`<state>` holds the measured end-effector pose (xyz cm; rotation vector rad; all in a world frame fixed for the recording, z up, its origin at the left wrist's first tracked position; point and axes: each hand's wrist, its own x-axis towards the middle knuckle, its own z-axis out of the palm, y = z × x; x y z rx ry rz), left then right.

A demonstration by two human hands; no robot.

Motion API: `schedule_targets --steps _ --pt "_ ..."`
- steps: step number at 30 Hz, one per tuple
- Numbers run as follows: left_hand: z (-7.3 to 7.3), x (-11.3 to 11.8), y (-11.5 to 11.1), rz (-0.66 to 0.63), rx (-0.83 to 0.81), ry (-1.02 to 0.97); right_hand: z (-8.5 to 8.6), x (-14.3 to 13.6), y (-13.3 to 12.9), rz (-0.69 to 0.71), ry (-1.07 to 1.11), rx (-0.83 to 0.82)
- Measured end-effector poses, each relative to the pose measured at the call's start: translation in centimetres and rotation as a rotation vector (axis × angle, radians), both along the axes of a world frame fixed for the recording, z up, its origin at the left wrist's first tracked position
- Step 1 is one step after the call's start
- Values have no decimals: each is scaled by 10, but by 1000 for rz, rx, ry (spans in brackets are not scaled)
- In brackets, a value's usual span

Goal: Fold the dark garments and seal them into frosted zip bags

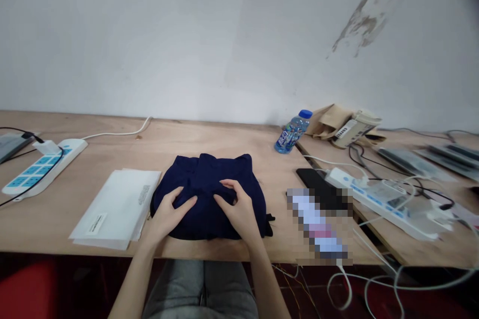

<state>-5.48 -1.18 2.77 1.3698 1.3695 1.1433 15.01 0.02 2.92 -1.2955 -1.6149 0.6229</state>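
Note:
A dark navy cloth item (209,174), bunched and folded, lies on the wooden table (179,134) near its front edge. Small black straps or ties stick out at its right side. My left hand (168,213) rests on the left part of the cloth, thumb and fingers apart. On the right part of the cloth lies my right hand (238,207), its thumb and fingers also spread. Neither hand grips the fabric.
White envelopes or sheets (116,207) lie left of the cloth, beyond them a power strip (45,167). To the right are a blue-capped bottle (292,132), a black object (318,187), a blurred-out phone (318,227), another power strip (381,204), cables and a paper bag (329,122).

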Motion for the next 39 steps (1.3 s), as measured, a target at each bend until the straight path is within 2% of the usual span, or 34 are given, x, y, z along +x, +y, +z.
schedule_targets --steps 4,7,9,12,14,18,20,22,27,31,33,35,37,39 --pt "-16 1 4 54 181 238 -9 1 0 71 -243 71" --pt "-23 -5 9 97 195 262 -16 4 -3 63 -300 94" --pt "-23 -17 20 151 186 202 -19 6 -7 24 -305 94" --pt "-20 -51 54 241 193 34 -20 11 -12 -9 -350 73" --pt "-17 -79 86 291 165 20 -20 14 -14 3 -382 55" --pt "-13 -125 140 414 136 188 -17 15 -16 20 -398 38" --pt "-13 -140 154 458 134 272 -16 15 -16 27 -400 37" --pt "-15 -148 158 504 119 381 -15 14 -16 35 -414 35" --pt "-19 -149 148 587 96 672 -15 13 -17 24 -482 30" --pt "-12 -124 132 592 168 862 -16 8 -17 10 -562 45" --pt "-6 -102 118 503 263 1014 -16 6 -17 9 -591 61" --pt "-3 -75 97 336 381 1115 -16 4 -17 3 -615 79" --pt "-5 -48 70 132 465 1128 -16 6 -17 -27 -640 89" --pt "-13 -24 42 47 494 1097 -19 12 -18 -96 -665 83"
